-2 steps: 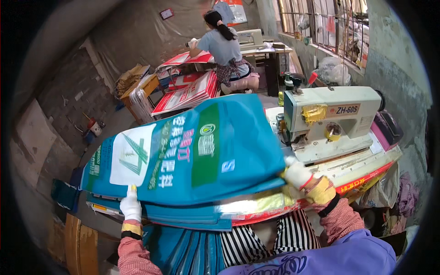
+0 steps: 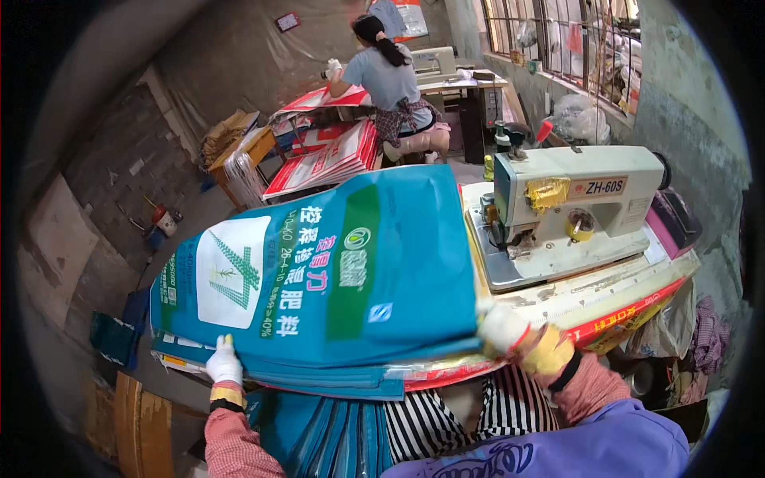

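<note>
A blue sack (image 2: 414,263) with a green band and a white picture panel lies across the table to the left of a sewing machine (image 2: 590,199). My left hand (image 2: 225,362), in a white glove, pinches its near edge by the picture panel. At the near right corner my right hand (image 2: 510,334), gloved and slightly blurred, grips the sack; its fingertips are partly hidden. More blue sacks (image 2: 327,381) lie stacked under this one. The machine's metal bed shows to the right of the sack, apart from it.
Folded blue sacks (image 2: 323,434) hang beside my striped trouser legs. Ahead, a person (image 2: 390,88) sits at another sewing machine (image 2: 434,64) near red and white sacks (image 2: 335,163). A purple box (image 2: 676,223) stands right of my machine, below a barred window (image 2: 566,48).
The sack's right end has moved left and down, uncovering more of the machine's bed. My right hand has gone left with it. My left hand has shifted slightly downward.
</note>
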Demonstrator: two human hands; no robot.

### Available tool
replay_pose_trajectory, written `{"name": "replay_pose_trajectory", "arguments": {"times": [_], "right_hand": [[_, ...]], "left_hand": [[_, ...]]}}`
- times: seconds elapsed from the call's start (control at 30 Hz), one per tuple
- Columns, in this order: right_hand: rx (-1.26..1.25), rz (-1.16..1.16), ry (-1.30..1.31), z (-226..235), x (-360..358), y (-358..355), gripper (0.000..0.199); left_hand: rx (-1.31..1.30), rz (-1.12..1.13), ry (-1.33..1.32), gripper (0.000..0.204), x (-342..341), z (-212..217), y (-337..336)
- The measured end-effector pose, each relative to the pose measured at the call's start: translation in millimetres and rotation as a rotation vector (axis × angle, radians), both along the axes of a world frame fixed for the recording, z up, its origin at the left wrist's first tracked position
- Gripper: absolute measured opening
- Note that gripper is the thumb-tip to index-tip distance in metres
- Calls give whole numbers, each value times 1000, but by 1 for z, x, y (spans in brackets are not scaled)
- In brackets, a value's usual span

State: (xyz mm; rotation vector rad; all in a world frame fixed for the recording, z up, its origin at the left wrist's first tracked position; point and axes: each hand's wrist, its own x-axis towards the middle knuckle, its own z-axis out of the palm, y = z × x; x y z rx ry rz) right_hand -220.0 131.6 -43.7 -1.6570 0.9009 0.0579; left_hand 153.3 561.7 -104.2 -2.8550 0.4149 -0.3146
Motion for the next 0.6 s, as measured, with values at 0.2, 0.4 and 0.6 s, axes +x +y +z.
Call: {"name": "replay_pose_trajectory", "arguments": {"times": [0.2,0.4,0.6], "right_hand": [[36,1227,-908,-25,-17,87,38],[-565,-81,-771,-5,-6,6,19],[-587,-91,-566,-37,19,-32,29]], "left_hand": [[-36,145,191,31,59,20,46],[-353,-428,72,25,-8,58,-72],[-717,-1005,259,29,-100,102,-254]]}}
